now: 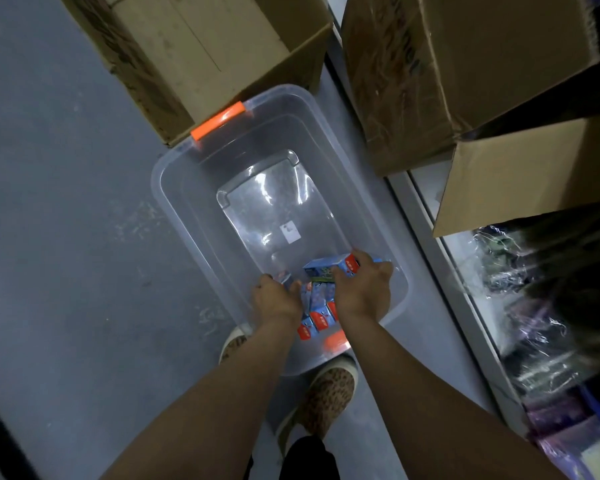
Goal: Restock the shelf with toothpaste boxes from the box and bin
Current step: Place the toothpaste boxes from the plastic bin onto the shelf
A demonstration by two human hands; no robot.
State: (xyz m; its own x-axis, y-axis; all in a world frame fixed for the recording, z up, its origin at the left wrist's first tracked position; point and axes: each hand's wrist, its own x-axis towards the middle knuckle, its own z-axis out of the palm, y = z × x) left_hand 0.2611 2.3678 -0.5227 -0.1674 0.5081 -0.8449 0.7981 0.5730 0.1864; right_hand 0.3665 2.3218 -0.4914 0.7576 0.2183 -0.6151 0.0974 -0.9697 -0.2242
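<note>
Toothpaste box (329,267) seemingly gripped under right hand (362,289) fingers (361,258).

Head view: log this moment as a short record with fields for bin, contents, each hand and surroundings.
bin: clear plastic bin on the floor, orange latches, lid off
contents: a few blue toothpaste boxes bunched at the near end; the rest bare
left hand: left hand inside the bin, fingers among the boxes, grip unclear
right hand: right hand grips one toothpaste box
surroundings: cardboard box beyond the bin; shelf to the right
</note>
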